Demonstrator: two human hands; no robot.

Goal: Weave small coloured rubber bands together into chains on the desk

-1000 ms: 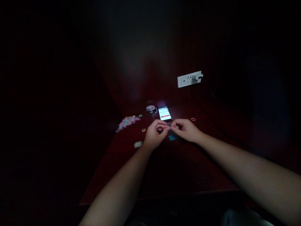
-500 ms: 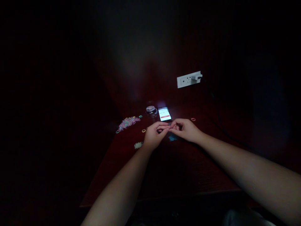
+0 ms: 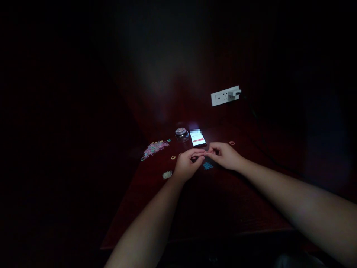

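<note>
My left hand (image 3: 187, 165) and my right hand (image 3: 225, 155) meet at the fingertips above the dark red table. Thumb and fingers of the right are pinched together; those of the left are bent around toward the same spot. Whatever lies between them is too small and dim to make out. Just below the fingertips is a small pile of blue bands (image 3: 208, 166), like little elastic hair ties. A pile of pale yellow bands (image 3: 167, 174) lies by my left wrist. Beyond the left hand is a single yellow band (image 3: 173, 157); past the right hand lies a pinkish band (image 3: 232, 143).
Behind my hands lies a phone (image 3: 198, 138) with its screen lit, beside a clear lidded jar (image 3: 182, 134). A mixed heap of coloured bands (image 3: 154, 149) spreads at the table's left edge. A wall socket (image 3: 225, 96) holds a plug with a dark cable. The surroundings are very dark.
The whole view has shifted slightly, so everything sits a bit lower and further right. My hands stay together at the fingertips, with small finger movements; the left fingers look straighter.
</note>
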